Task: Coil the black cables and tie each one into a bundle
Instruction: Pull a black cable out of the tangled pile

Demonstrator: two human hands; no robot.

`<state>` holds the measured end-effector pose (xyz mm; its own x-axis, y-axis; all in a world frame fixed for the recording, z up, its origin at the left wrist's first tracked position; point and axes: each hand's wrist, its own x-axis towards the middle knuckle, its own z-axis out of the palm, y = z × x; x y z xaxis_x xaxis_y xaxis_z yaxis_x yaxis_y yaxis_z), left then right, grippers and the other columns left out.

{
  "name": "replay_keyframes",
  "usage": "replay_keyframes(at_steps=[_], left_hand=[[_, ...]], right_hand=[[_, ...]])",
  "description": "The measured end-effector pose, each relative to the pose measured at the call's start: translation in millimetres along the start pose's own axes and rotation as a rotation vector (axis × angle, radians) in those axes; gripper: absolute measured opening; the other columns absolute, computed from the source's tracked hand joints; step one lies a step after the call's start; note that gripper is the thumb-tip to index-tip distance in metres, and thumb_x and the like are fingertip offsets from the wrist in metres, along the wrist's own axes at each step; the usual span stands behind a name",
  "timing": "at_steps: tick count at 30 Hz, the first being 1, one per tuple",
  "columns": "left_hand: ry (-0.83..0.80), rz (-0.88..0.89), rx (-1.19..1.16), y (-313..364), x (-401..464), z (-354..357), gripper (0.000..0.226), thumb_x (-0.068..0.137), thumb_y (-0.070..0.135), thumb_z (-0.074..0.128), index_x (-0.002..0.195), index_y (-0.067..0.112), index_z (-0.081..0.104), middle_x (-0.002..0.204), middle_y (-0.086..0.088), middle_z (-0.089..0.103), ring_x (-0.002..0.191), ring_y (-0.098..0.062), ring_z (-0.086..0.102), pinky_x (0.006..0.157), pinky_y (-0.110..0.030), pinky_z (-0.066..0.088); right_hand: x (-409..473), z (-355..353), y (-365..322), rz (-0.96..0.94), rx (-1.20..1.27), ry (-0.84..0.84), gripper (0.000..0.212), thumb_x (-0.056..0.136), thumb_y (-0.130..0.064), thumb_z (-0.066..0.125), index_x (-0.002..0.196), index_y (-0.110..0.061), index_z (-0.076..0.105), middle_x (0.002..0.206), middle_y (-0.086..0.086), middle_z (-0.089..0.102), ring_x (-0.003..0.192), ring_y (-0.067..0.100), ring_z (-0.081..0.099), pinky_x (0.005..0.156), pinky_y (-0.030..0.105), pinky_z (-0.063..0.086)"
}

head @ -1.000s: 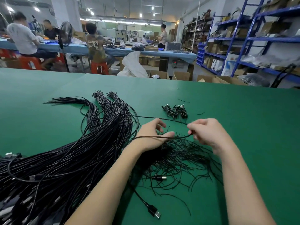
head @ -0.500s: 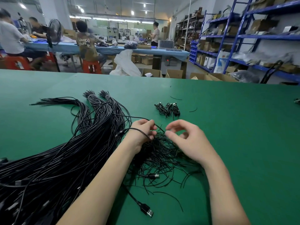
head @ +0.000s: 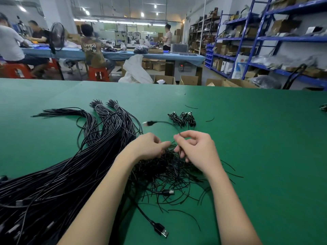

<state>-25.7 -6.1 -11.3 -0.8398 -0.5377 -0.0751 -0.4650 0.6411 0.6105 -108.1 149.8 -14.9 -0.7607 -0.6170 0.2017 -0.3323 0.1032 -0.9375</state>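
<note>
A big heap of long black cables (head: 67, 172) fans across the left of the green table (head: 247, 138). Between my hands a single black cable (head: 164, 123) arcs up, and its plug end (head: 149, 123) hangs in the air to the left. My right hand (head: 196, 147) pinches this cable with curled fingers. My left hand (head: 150, 145) grips the cable's other part close beside the right, fingers curled. Under both hands lies a pile of short black ties (head: 169, 172). Three tied bundles (head: 182, 119) sit just beyond my hands.
Loose USB plugs lie near me (head: 161, 230) and in the tie pile (head: 168, 192). Stray ties (head: 209, 119) dot the table. Beyond the far edge are cardboard boxes (head: 188, 80), blue shelving (head: 265, 41) at right, and people at a blue bench (head: 159, 55).
My hands have come close together over the tie pile. The cable's plug end has swung up into the air left of my right hand.
</note>
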Motion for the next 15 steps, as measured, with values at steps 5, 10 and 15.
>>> replay_keyframes(at_steps=[5,10,15], left_hand=[[-0.279,0.229,-0.921,17.1,-7.8,-5.0,0.048,0.097,0.045,0.051,0.121,0.006,0.062,0.111,-0.005,0.072,0.101,-0.016,0.067,0.087,-0.026,0.053],[-0.304,0.195,-1.18,25.9,-4.4,13.1,0.065,0.096,0.06,0.037,0.132,0.012,0.06,0.133,-0.002,0.067,0.124,-0.012,0.062,0.112,-0.036,0.041],[-0.218,0.241,-1.359,15.9,0.6,8.2,0.07,0.108,0.05,0.013,0.129,0.004,0.061,0.132,-0.012,0.067,0.128,-0.022,0.06,0.108,-0.034,0.047]], right_hand=[[1.5,-4.9,4.1,-0.053,0.112,-0.113,0.012,0.095,-0.035,0.072,0.1,-0.025,0.074,0.066,0.001,0.073,0.059,0.012,0.067,0.064,0.023,0.05],[-8.1,7.5,8.3,-0.055,0.272,-0.338,0.01,0.097,-0.021,0.07,0.097,-0.025,0.079,0.061,0.004,0.064,0.058,0.021,0.069,0.054,0.024,0.053],[-12.6,-1.1,21.6,0.054,0.206,-0.522,0.027,0.102,-0.042,0.056,0.096,-0.027,0.078,0.061,0.0,0.061,0.073,0.022,0.073,0.069,0.027,0.056]])
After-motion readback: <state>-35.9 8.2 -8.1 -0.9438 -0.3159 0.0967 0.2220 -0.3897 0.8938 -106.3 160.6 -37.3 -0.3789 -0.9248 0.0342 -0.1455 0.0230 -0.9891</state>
